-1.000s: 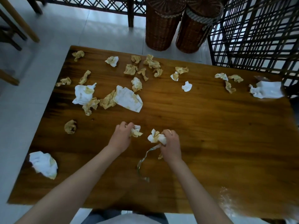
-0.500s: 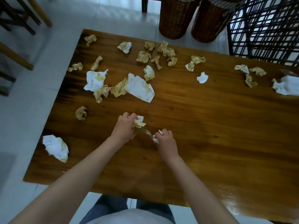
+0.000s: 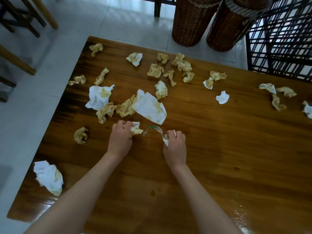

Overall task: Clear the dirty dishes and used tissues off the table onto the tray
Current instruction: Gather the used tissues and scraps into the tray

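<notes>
Head view: tissue-strewn wooden table (image 3: 219, 149), tiled floor (image 3: 30, 125)

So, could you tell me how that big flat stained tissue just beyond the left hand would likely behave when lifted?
The large flat tissue looks thin and creased, so it would probably droop limply. It seems very light and may slide easily on the glossy table.

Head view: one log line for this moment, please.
left hand: grips stained tissue | right hand: grips white tissue | tray: unseen

Dim, soft daylight; glare on the table (image 3: 244, 215); edges warped.
</notes>
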